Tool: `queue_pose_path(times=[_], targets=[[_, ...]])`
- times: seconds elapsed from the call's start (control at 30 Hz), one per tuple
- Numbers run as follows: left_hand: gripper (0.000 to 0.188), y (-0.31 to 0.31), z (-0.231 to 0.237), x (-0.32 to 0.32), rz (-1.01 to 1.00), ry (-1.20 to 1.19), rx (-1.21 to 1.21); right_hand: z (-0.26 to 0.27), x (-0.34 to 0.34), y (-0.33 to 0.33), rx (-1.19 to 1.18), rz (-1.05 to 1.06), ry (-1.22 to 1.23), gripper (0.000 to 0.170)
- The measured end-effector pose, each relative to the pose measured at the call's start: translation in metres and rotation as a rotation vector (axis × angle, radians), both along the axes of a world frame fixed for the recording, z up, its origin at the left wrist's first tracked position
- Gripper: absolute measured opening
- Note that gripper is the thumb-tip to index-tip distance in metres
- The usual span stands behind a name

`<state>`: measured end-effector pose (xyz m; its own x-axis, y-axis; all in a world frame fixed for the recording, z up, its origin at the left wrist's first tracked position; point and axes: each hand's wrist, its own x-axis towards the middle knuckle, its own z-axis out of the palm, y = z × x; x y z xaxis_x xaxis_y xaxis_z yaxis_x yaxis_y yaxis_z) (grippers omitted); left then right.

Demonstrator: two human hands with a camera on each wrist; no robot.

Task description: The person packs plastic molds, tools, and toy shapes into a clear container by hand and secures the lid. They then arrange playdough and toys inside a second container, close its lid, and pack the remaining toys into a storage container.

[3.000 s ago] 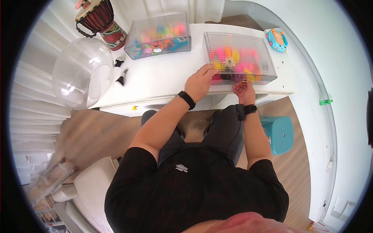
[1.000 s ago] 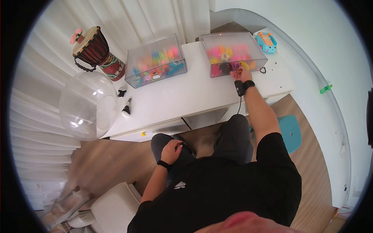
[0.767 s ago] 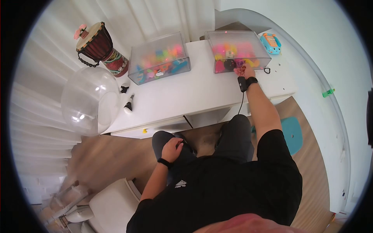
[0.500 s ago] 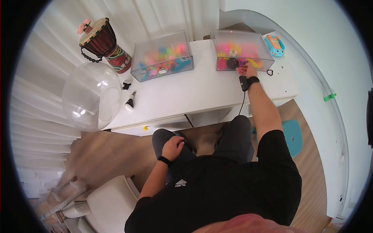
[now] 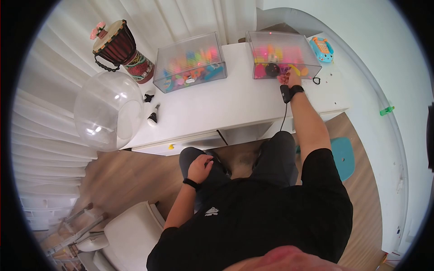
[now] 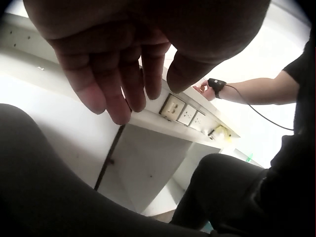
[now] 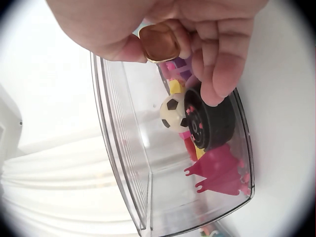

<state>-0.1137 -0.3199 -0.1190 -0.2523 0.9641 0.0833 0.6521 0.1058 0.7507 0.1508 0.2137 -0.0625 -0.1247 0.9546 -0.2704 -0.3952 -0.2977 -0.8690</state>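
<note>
My right hand (image 5: 289,78) is at the front of the right-hand clear box (image 5: 309,61). Between its thumb and index finger it pinches a small square brown piece with a gold rim (image 7: 160,43), and the other fingers hang loosely before the box wall. Through the wall show a black toy wheel (image 7: 210,121), a small football (image 7: 173,112) and pink plastic pieces (image 7: 217,170). My left hand (image 5: 199,168) lies over the left thigh with relaxed fingers, holding nothing; its fingers (image 6: 116,94) hang down in the left wrist view.
On the white table (image 5: 217,106) stand another clear toy box (image 5: 189,49), a drum (image 5: 118,49), a clear dome (image 5: 108,110), a toy telephone (image 5: 322,49) and a small black loop (image 5: 316,81). A teal stool (image 5: 343,158) is at the right.
My left hand has left the right-hand box and come down to the thigh. That box now sits farther back on the table, with my right hand still at its front.
</note>
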Motion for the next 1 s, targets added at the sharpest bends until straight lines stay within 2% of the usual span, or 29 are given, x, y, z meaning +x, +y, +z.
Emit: queue_pose_path(times=[0.1,0.2,0.23,0.3,0.33,0.4,0.7,1.0], targets=[[0.018,-0.005,-0.021,-0.025,0.086,0.01,0.021,0.002,0.0,-0.002,-0.009,-0.003,-0.013,0.03],[0.019,-0.011,-0.06,-0.062,0.292,-0.608,-0.287,0.001,-0.003,-0.002,-0.007,-0.01,-0.012,0.03],[0.019,-0.014,-0.073,-0.074,0.292,-0.607,-0.287,0.001,-0.002,-0.001,-0.008,-0.009,-0.011,0.03],[0.023,-0.018,-0.086,-0.091,0.408,-0.97,-0.285,-0.001,-0.002,0.001,-0.011,-0.012,-0.017,0.03],[0.023,-0.018,-0.089,-0.096,0.406,-0.967,-0.289,-0.002,-0.002,0.001,-0.013,-0.016,-0.015,0.03],[0.026,-0.015,-0.088,-0.1,0.502,-1.106,-0.238,-0.002,-0.001,-0.001,-0.011,-0.004,0.007,0.03],[0.029,-0.002,-0.091,-0.098,0.536,-0.991,-0.29,-0.002,-0.005,0.0,-0.029,-0.066,0.001,0.029],[0.028,-0.002,-0.089,-0.092,0.543,-0.977,-0.262,-0.011,0.001,0.004,0.012,-0.02,-0.04,0.029]])
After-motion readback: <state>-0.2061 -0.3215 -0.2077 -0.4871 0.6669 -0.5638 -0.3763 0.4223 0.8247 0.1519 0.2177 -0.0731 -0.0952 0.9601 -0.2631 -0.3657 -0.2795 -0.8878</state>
